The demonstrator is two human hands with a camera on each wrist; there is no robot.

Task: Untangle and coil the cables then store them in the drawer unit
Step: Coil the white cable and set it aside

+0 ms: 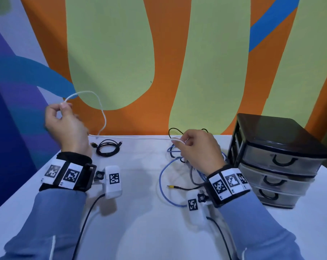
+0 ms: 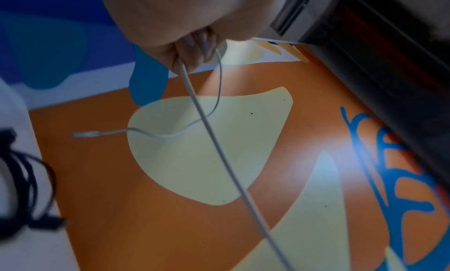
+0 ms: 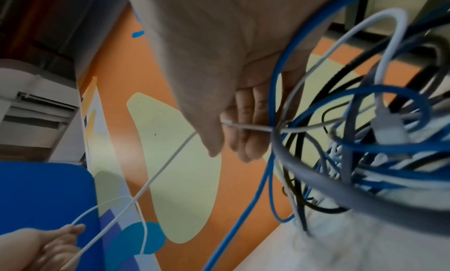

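A thin white cable [image 1: 132, 137] stretches between my two hands above the white table [image 1: 143, 212]. My left hand [image 1: 65, 119], raised at the left, pinches it near one end, and a loop [image 1: 100, 107] arcs up and hangs down from those fingers [image 2: 194, 50]. My right hand [image 1: 194, 145] pinches the cable's other part [image 3: 248, 128] just above a tangle of blue, grey and black cables [image 1: 179, 166]. In the right wrist view the tangle [image 3: 365, 140] hangs close under the palm. A black three-drawer unit [image 1: 277, 160] stands at the right, drawers closed.
A coiled black cable [image 1: 107, 147] lies on the table beside my left wrist. A loose plug with a yellow tip [image 1: 173, 187] lies in front of the tangle. The painted wall [image 1: 159, 62] rises right behind the table's back edge.
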